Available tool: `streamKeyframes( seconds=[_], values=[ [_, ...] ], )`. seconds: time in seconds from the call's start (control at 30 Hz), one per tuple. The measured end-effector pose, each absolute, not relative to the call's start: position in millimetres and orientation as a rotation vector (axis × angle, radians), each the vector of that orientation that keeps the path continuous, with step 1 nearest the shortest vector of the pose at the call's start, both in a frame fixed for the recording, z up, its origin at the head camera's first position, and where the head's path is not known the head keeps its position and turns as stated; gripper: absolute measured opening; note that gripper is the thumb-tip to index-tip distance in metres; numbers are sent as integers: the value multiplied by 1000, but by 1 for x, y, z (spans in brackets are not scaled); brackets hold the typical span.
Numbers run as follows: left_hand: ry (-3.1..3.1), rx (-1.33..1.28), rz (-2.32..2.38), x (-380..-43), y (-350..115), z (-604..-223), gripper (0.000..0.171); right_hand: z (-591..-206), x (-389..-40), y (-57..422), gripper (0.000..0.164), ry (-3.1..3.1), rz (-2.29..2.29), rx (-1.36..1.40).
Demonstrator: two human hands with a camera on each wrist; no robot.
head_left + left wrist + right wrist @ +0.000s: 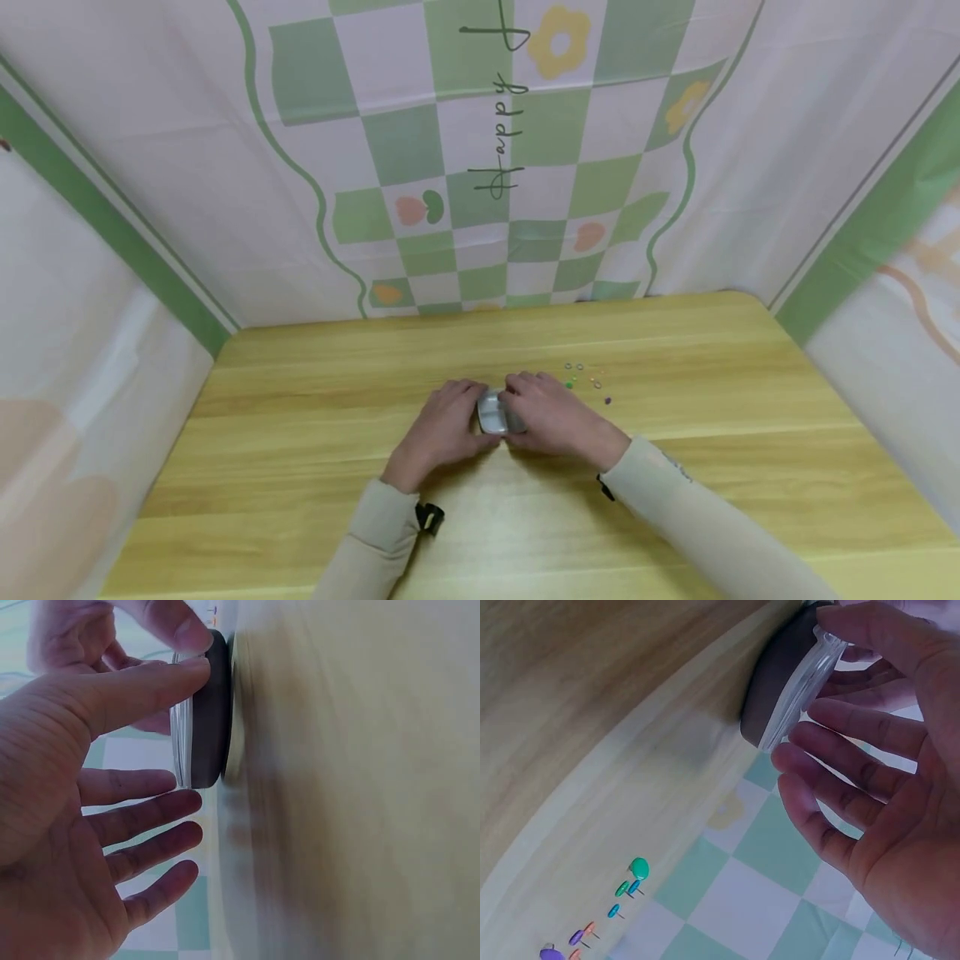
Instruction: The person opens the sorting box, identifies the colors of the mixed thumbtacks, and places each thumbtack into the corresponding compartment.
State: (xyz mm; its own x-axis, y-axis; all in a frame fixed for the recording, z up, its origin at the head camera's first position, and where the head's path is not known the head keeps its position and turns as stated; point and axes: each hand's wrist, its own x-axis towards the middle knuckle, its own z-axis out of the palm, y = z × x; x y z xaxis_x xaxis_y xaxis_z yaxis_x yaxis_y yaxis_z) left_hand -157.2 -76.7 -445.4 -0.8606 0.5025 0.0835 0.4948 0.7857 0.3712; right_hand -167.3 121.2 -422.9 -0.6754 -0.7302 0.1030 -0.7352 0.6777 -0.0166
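A small box (491, 414) with rounded corners lies between both hands on the wooden table. Its dark base (211, 727) and clear lid (799, 696) show in the wrist views, and its top has compartments inside. My left hand (447, 422) grips it from the left, thumb on the near side and index fingertip at the opposite edge, other fingers spread. From the right, my right hand (553, 414) holds it with the thumb (870, 626) at the lid's edge and the fingers along the far side, covering its right part in the head view.
Right of the box, several small coloured push pins (639, 868) lie scattered, purple, orange, green and blue. Small grey rings (580, 367) lie among them. A patterned cloth (480, 167) hangs behind the table's far edge, with more cloth at both sides.
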Motion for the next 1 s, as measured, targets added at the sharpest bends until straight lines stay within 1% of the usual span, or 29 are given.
streamKeyframes(
  seconds=[0.17, 0.4, 1.0],
  values=[
    [2933, 773, 600, -159, -80, -445, 75, -423, -166, 119, 49, -2816, 44, 1225],
    [2911, 753, 616, -159, -80, -445, 71, -421, -164, 116, 51, -2837, 33, 1242],
    [2922, 734, 611, -157, -78, -448, 68, -421, -164, 114, 45, -2793, -30, 1297]
  ],
)
